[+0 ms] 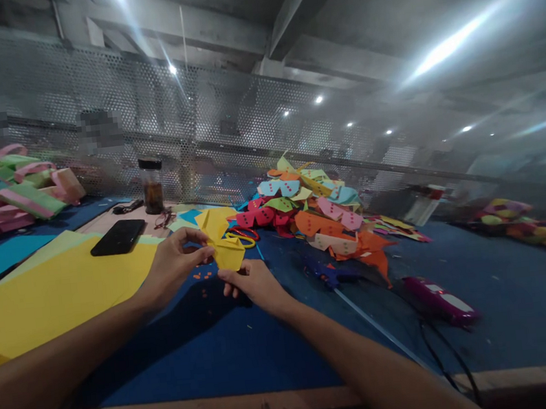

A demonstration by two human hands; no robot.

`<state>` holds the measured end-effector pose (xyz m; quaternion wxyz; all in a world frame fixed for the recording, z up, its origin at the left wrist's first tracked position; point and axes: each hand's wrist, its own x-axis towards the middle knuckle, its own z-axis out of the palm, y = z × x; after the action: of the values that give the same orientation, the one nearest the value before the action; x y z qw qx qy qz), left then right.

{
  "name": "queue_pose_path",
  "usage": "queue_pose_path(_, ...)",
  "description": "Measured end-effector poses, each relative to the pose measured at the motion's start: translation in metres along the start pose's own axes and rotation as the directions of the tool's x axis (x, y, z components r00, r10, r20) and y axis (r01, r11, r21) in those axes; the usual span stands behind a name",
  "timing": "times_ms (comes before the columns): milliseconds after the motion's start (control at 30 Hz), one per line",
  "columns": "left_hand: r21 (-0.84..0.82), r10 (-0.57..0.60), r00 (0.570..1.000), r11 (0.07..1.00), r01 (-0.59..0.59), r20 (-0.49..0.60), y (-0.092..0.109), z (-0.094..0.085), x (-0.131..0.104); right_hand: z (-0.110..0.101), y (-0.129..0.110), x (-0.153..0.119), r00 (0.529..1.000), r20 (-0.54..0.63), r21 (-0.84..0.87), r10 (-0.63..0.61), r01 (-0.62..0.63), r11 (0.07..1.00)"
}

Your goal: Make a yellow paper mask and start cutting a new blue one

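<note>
Between my two hands is a piece of folded yellow paper (229, 253), raised a little over the blue table top. My left hand (181, 256) pinches its left side with thumb and fingers. At its lower edge, my right hand (247, 282) grips it between thumb and fingers. Just behind it lie scissors (244, 235) with red and yellow handles, partly covered by the paper. Small orange paper scraps (202, 276) are scattered on the table below my hands.
Large yellow sheets (67, 285) lie left, with a black phone (119, 237) and a lidded jar (153, 188) behind. A pile of dotted coloured paper shapes (311, 200) stands right of centre. A blue glue gun (329, 273) and a purple device (442, 302) with a cord lie at right.
</note>
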<state>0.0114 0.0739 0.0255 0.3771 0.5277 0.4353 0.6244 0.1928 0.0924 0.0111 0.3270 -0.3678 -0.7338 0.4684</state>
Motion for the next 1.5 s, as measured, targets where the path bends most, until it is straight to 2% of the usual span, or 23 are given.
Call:
queue_pose_path(200,-0.042,0.041,0.999,0.998,-0.042,-0.009,0.0,0.0009,-0.0003,0.0004,0.0009,0.0002,0.999,-0.039,-0.039,-0.004,0.002,0.999)
queue_pose_path(300,-0.059,0.025,1.0,0.998,-0.026,-0.005,0.0006,0.0011,-0.0006,0.0003,-0.0001,0.0002,0.999,-0.052,-0.05,0.007,-0.009,0.999)
queue_pose_path(467,-0.092,-0.061,0.996,0.993,0.067,0.066,0.0012,0.002,-0.0024,-0.0007,0.0021,0.0007,0.998,-0.065,-0.072,-0.012,0.007,0.997)
queue_pose_path(667,-0.063,-0.125,0.969,0.988,0.142,0.212,-0.0017,0.0051,-0.0058,-0.0017,0.0082,0.001,0.997,-0.071,-0.11,-0.029,0.021,0.994)
queue_pose_path(933,-0.065,-0.152,0.972,0.984,0.166,0.18,-0.0012,0.0039,-0.0067,-0.0007,0.0067,-0.0013,0.994,-0.094,-0.158,-0.06,0.044,0.987)
queue_pose_path(1233,-0.082,-0.159,0.959,0.98,0.183,0.235,0.001,0.0016,-0.0073,-0.0005,0.0033,-0.0006,0.997,-0.079,-0.044,-0.013,0.01,0.999)
queue_pose_path(1500,-0.107,-0.193,0.953,0.969,0.222,0.234,-0.0016,-0.0012,-0.0049,-0.0016,0.001,-0.0037,0.994,-0.088,-0.183,-0.068,0.05,0.982)
